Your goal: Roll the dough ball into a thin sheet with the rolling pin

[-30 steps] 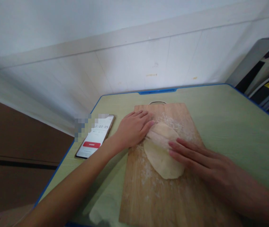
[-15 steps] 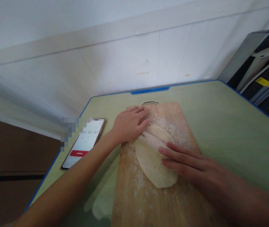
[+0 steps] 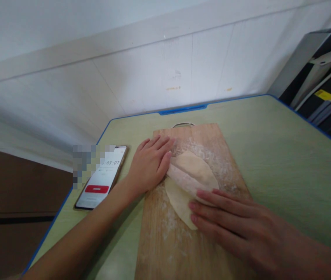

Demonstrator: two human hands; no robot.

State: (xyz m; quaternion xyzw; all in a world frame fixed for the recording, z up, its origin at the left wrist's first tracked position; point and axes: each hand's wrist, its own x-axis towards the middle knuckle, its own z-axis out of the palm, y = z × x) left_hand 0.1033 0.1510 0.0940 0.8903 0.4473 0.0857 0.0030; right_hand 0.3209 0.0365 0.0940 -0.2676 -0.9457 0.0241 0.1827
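A flat, roundish sheet of dough [image 3: 199, 168] lies on a wooden cutting board [image 3: 162, 256] dusted with flour. Slantwise across the dough rests a flour-coated rolling pin [image 3: 183, 179]. My left hand [image 3: 150, 163] lies palm down over the pin's far left end, its fingers outstretched past the board's left edge area. Flat over the pin's near right end is my right hand [image 3: 229, 217], fingers long and straight, partly covering the dough. Both ends of the pin are hidden under the hands.
A phone [image 3: 101, 179] showing a timer lies left of the board on the green table [image 3: 284, 175] with a blue edge. The board's metal handle [image 3: 183, 124] points toward the white wall [image 3: 142, 81]. A dark metal-framed object [image 3: 325, 74] stands at the right.
Both hands and the rolling pin have come a little nearer to me over the dough, baring more of its far part. The view has shifted slightly.
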